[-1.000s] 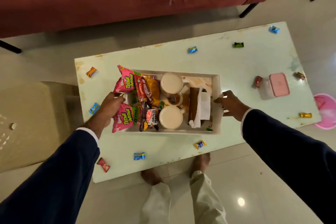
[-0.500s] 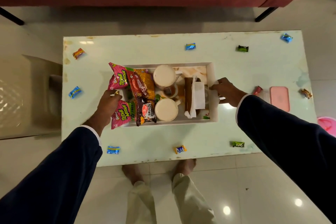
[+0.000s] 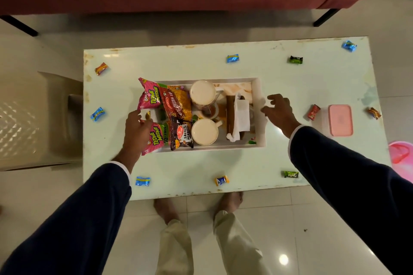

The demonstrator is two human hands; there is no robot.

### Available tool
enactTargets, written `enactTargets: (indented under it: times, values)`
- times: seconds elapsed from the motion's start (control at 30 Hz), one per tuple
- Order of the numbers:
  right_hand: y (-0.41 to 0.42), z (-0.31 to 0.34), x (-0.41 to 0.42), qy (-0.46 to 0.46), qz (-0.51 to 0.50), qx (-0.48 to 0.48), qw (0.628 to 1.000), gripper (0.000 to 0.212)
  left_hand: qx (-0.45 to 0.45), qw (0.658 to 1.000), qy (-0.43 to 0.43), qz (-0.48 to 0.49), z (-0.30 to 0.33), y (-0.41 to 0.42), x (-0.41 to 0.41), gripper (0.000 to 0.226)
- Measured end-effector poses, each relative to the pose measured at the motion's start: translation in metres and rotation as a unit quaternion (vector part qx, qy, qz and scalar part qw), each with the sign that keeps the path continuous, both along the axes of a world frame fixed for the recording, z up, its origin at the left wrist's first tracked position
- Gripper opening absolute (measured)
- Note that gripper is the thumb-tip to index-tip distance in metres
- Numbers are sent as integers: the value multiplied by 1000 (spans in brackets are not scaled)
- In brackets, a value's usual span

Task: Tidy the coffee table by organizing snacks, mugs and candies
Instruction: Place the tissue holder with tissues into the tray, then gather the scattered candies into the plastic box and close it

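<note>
Both hands sit loose-fingered at the tray (image 3: pixel 260 118) ends; tray's long axis runs left-right.

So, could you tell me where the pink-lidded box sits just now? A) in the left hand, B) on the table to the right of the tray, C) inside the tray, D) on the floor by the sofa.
B: the pink-lidded box rests on the table, well right of the tray, beyond the right hand.
</note>
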State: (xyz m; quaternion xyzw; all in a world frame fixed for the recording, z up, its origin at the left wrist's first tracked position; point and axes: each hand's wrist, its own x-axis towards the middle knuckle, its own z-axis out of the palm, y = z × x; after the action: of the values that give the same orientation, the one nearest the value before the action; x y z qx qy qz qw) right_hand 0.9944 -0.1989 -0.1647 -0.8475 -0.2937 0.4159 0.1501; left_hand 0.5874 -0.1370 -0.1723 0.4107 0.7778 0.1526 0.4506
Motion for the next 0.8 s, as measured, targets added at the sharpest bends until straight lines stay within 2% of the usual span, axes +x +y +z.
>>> enactTargets:
  times: [0.1,0.17,0.23,0.4,0.53,0.67,0.8]
  values:
    - [-30,25,-13,-26,51,35,998,47,61,991,102,-67,31,-22,7,56]
    - [-53,47,-26,-10,72,44,996,44,100,982,120,-107,53,-39,11,60]
    - [-78,72,-41,-1,89,45,995,40,121,978,92,-141,76,-56,11,60]
    - [-132,124,-67,16,85,41,995,32,158,965,-40,-208,115,-85,29,53]
    - [-155,131,-63,21,79,27,996,28,180,950,-108,-231,122,-103,56,46]
    - [-162,126,-10,-23,68,18,997,32,108,942,-172,-268,116,-117,114,40]
    - [-158,101,68,-143,120,5,982,48,39,938,-186,-289,90,-135,187,42]
